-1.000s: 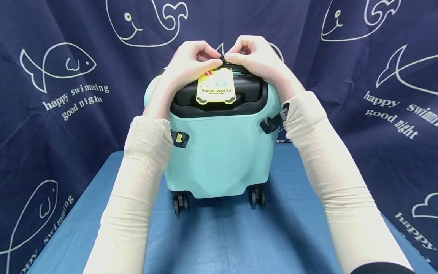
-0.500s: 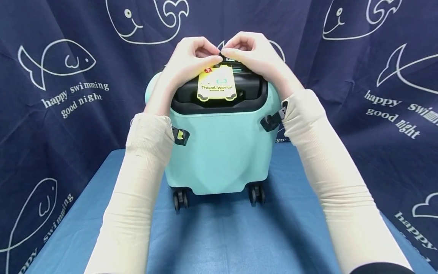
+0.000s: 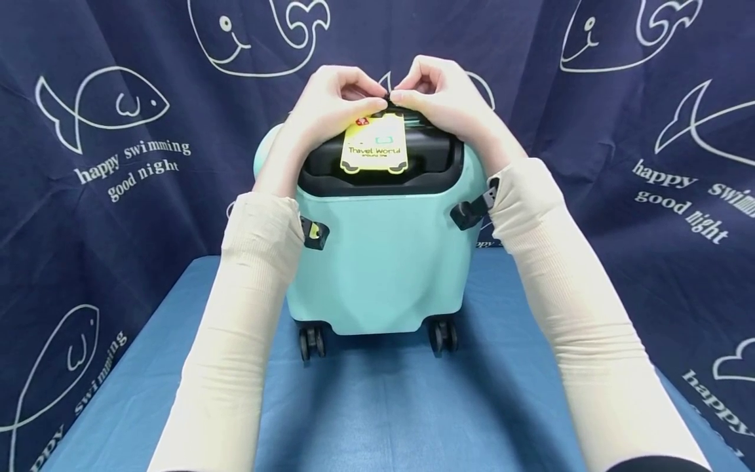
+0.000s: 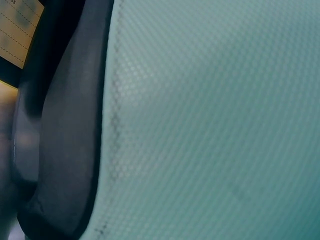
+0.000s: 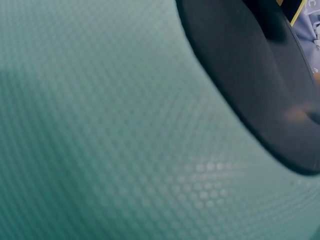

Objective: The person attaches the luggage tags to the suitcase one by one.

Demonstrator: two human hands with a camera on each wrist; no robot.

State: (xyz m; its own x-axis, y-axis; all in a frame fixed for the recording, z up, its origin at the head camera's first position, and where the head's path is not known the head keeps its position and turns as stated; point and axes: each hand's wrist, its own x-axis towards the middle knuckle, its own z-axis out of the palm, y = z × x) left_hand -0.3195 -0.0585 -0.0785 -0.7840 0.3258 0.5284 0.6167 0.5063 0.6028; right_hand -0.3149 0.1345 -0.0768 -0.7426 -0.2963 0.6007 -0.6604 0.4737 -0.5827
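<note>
A mint-green suitcase (image 3: 380,262) stands upright with a black recessed panel (image 3: 312,183) at its top. From the handle area hangs a yellow luggage tag (image 3: 375,145) printed "Travel World". My left hand (image 3: 330,108) and right hand (image 3: 448,101) meet above the tag. Thumb and forefinger of each pinch a small black strap (image 3: 388,98) there, mostly hidden by the fingertips. The left wrist view shows the ribbed shell (image 4: 210,120) and a corner of the tag (image 4: 19,27). In the right wrist view the shell (image 5: 100,125) fills most of the picture; neither wrist view shows the pinching fingers.
Black swivel wheels (image 3: 442,335) hold the suitcase up on a blue cloth-covered table (image 3: 383,406). Behind it hangs a dark blue curtain (image 3: 194,216) with white fish drawings. Black wrist mounts (image 3: 474,211) stick out from both cream sleeves (image 3: 236,341).
Both hands stay at the strap. Half a second ago the right fingertips reached further left, with a pale piece showing under the thumb; now they have drawn back slightly right.
</note>
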